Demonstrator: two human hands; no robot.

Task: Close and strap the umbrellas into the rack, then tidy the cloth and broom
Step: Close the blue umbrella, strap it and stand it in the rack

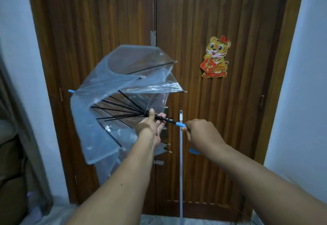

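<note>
I've got the clear umbrella half-folded at nine o'clock, canopy pointing left. My left hand grips its black shaft by the runner; my right hand is clenched round the blue handle. A white pole stands upright against the wooden door.

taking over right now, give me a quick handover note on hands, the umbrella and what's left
Left hand: gripping the black shaft by the runner.
Right hand: closed on the blue handle.
Clear umbrella: half collapsed, tip pointing left, in front of the wooden door.
White pole: leaning upright on the door.
Done: nothing strapped.
Left: finish closing, strap, rack; rack and cloth out of view.
</note>
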